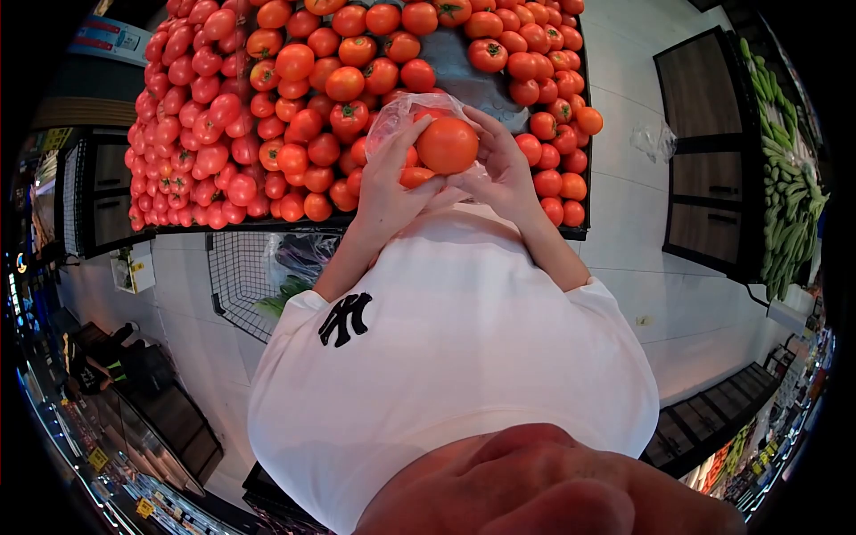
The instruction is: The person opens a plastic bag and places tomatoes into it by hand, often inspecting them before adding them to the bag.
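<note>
Between my two hands sits a round orange-red tomato (448,145), held in front of my chest over the near edge of the tomato display. My left hand (397,187) curls around the left side of a thin clear plastic bag (385,123), its fingers reaching the tomato's left edge. More red tomatoes (416,176) show within the bag, below and behind this one. My right hand (501,165) is closed about the tomato's right side, fingers bent over its top right and thumb below. Part of the bag is hidden by the hands.
Piled tomatoes (312,125) fill the display, pinker ones (201,134) at left. A dark bare patch of its bed (455,67) shows beyond my hands. A wire cart (236,276) with bagged greens stands at left. Green vegetables (785,178) top a stand at right.
</note>
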A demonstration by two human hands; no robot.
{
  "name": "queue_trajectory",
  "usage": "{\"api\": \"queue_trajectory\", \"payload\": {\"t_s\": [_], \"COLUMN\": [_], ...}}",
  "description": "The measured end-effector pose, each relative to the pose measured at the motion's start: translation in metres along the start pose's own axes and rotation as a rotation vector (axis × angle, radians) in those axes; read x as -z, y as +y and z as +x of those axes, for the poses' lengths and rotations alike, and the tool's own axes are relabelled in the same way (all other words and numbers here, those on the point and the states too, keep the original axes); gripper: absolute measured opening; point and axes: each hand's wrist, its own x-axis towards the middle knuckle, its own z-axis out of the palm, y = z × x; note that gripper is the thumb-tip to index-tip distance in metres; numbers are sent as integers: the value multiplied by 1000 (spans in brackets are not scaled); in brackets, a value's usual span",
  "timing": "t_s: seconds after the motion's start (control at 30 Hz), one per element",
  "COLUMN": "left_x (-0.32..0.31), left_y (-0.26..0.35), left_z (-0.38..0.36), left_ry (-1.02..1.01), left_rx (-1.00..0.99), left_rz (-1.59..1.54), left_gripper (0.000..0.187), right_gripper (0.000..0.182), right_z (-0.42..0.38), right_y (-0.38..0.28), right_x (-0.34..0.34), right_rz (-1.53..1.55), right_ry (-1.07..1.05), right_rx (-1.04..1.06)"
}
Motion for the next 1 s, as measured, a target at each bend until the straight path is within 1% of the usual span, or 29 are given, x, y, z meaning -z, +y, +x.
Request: {"api": "queue_trajectory", "payload": {"t_s": [0.1, 0.17, 0.2, 0.3, 0.4, 0.43, 0.53, 0.6, 0.63, 0.67, 0.7, 0.73, 0.77, 0.83, 0.87, 0.97, 1.0], "left_x": [0, 0, -1, -3, -4, -4, 3, 10, 13, 12, 13, 15, 17, 17, 17, 15, 14], "left_y": [-2, -3, -2, -1, 5, 7, -7, -14, -15, -18, -19, -19, -20, -26, -28, -27, -27], "left_z": [-1, -2, -2, -1, 0, 0, -1, 6, 8, 6, 7, 10, 12, 10, 9, 10, 9], "left_ry": [16, 10, 3, -14, -5, 3, -77, 34, 89, 161, 171, 180, 188, 149, 127, 101, 102], "left_rx": [-26, -25, -17, -36, -58, -63, -9, -162, -240, -186, -183, -181, -179, -148, -133, -139, -137], "left_rz": [-24, -46, -56, -93, -88, -78, 0, 197, 295, 321, 363, 406, 449, 401, 378, 374, 376], "left_gripper": [76, 73, 72, 69, 62, 60, 47, 39, 36, 31, 31, 30, 30, 30, 29, 29, 28], "right_gripper": [67, 61, 59, 58, 58, 58, 58, 59, 61, 63, 65, 73, 74, 76, 75, 65, 54], "right_z": [2, -2, -3, -5, -9, -9, -6, 0, 2, 5, 8, 11, 13, 16, 16, 15, 14], "right_y": [6, 6, 6, 8, 10, 10, 9, 10, 7, 3, 1, 5, 6, 10, 15, 34, 35], "right_x": [5, 7, 7, 8, 15, 14, 13, 18, 19, 19, 20, 23, 25, 26, 23, 17, 17], "right_rz": [61, 123, 154, 211, 138, 106, 30, 7, -113, -234, -355, -525, -722, -1111, -1175, -1187, -1142], "right_ry": [-71, -22, 2, 17, 27, 56, 155, 236, 259, 282, 304, 304, 215, 30, -30, -58, -117], "right_rx": [9, -119, -183, -252, -311, -268, -126, -13, -2, 10, 22, 29, 47, 83, 50, 218, 175]}}
